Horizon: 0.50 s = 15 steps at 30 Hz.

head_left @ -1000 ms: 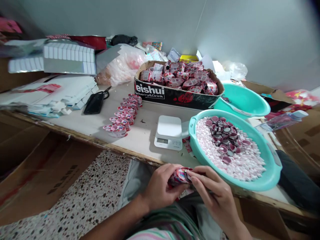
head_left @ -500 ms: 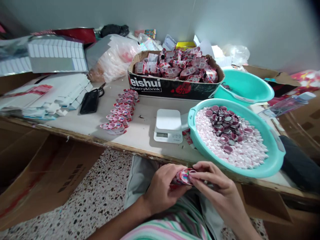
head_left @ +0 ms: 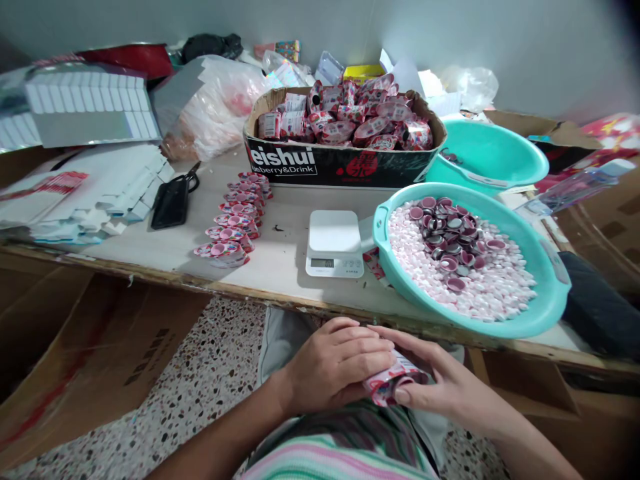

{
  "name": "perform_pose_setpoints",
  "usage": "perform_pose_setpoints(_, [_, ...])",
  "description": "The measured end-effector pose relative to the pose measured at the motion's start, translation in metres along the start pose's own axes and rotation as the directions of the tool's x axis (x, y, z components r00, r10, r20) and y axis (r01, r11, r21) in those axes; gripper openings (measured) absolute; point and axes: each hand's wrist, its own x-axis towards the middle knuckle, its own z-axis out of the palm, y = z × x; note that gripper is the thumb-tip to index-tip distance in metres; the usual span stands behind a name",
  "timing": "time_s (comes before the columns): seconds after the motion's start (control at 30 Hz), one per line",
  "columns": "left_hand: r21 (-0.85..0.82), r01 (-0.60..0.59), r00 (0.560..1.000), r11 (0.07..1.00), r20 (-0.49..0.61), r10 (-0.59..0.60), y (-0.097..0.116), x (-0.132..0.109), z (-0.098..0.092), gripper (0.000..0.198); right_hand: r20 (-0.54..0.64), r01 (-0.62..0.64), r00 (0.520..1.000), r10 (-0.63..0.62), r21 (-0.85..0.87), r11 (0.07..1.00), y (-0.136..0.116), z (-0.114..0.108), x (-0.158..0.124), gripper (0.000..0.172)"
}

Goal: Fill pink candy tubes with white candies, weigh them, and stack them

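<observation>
Over my lap, in front of the table edge, both hands are on a small red and pink printed package [head_left: 383, 387]. My left hand [head_left: 340, 363] lies across its top with the fingers curled over it. From the other side my right hand [head_left: 440, 383] grips it, thumb at a round pink opening in its end. Part of the package is hidden under the fingers. Beyond my hands stands a white digital scale [head_left: 334, 233] with nothing on its plate. To the right, a turquoise basin [head_left: 383, 230] holds small white wrapped pieces [head_left: 495, 293] and a heap of purple-pink caps [head_left: 450, 230].
Similar packages [head_left: 233, 220] stand in a row left of the scale. Behind, a black carton [head_left: 345, 167] is heaped with more. A second turquoise basin [head_left: 505, 153], a clear bottle [head_left: 575, 187], a black phone [head_left: 170, 200], scissors [head_left: 193, 177] and folded white boxes [head_left: 125, 193] lie around.
The package has been turned and shifted slightly right and down. My left hand has moved over its top, and my right hand has gone from a fingertip pinch to a wider grip.
</observation>
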Motion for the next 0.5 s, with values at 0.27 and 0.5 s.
perform_pose_setpoints(0.27, [-0.054,-0.024,0.999,0.998,-0.036,0.022,0.003,0.004,0.0,0.029,0.017,0.015,1.0,-0.017,0.147,0.989,-0.004,0.004,0.001,0.07])
perform_pose_setpoints(0.5, [-0.164,0.029,0.998,0.986,-0.057,-0.039,0.003,0.001,-0.006,0.031,-0.094,-0.05,0.994,0.061,0.111,0.993,-0.012,0.017,0.0,0.074])
